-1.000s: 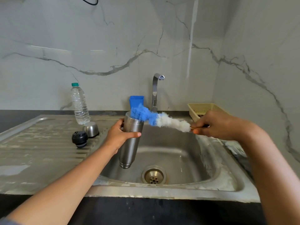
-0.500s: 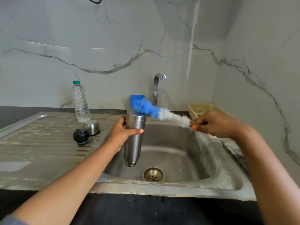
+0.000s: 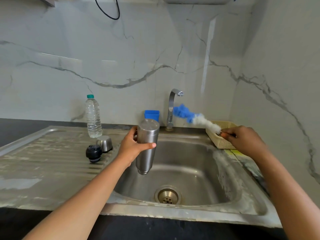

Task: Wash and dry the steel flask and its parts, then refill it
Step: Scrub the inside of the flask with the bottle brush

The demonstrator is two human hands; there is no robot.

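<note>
Cylindrical brushed-steel flask (image 3: 147, 146) was held roughly upright over the left part of the stainless sink basin (image 3: 199, 163), stepped base down, clear of the basin floor. Body plain and matte with soft reflections, no cap on it. Left hand (image 3: 132, 147) wrapped round its middle, thumb across the front.

Right hand (image 3: 242, 141) pinched the handle end of the fluffy blue-and-white bottle brush (image 3: 194, 118), just over the beige perforated plastic basket (image 3: 223, 144) at the sink's right rim. Brush was angled up-left, blue tip near the curved chrome tap (image 3: 171, 108), well apart from the flask; bristles motion-blurred.

On the ribbed steel drainboard (image 3: 52, 153): small rounded steel cup lid (image 3: 104, 142) and black plastic stopper (image 3: 94, 153), just beside each other, with a clear ridged plastic water bottle with green cap (image 3: 93, 118) standing behind them. Blue rectangular plastic holder (image 3: 151, 115) sat behind the flask by the tap. Round metal drain strainer (image 3: 167, 196) in the basin floor. White deposits streaked the drainboard and the basin's right wall. Grey-veined glossy marble wall (image 3: 121, 58) behind.
</note>
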